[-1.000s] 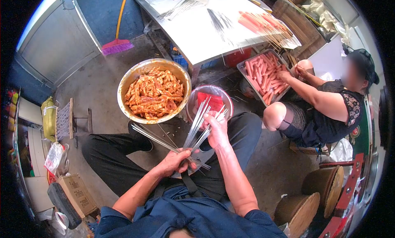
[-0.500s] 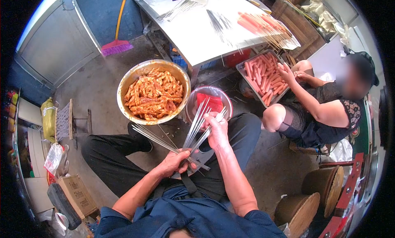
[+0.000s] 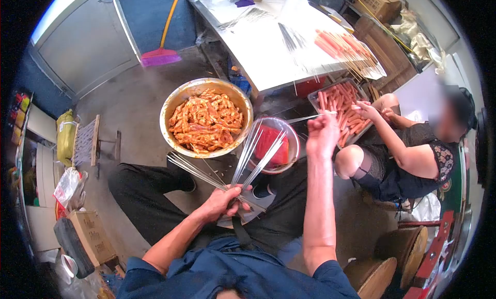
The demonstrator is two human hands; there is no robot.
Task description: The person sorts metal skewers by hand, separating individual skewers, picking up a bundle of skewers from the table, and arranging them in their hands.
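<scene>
My left hand (image 3: 227,202) is closed around a bunch of thin metal skewers (image 3: 248,157), which fan out from the fist in separate groups. My right hand (image 3: 324,134) is raised to the right, apart from the bunch, its fingers pinched on what looks like a single metal skewer (image 3: 304,118) pointing left. Beyond my left hand stands a large metal bowl (image 3: 164,118) heaped with reddish, sauce-coated meat pieces (image 3: 206,118). Beside it is a bucket (image 3: 296,144) with a red plastic bag (image 3: 271,144) in it, partly behind the skewers.
At right, a seated person (image 3: 408,139) holds a sausage over a tray of sausages (image 3: 343,100). A white table (image 3: 263,66) carries loose skewers and skewered sausages (image 3: 346,48). A broom (image 3: 160,56) leans by the door. Round stools (image 3: 372,278) stand at lower right.
My right hand has left the skewer bunch and moved right and up, with a thin skewer in its fingers. My left hand keeps its hold. The view has shifted slightly.
</scene>
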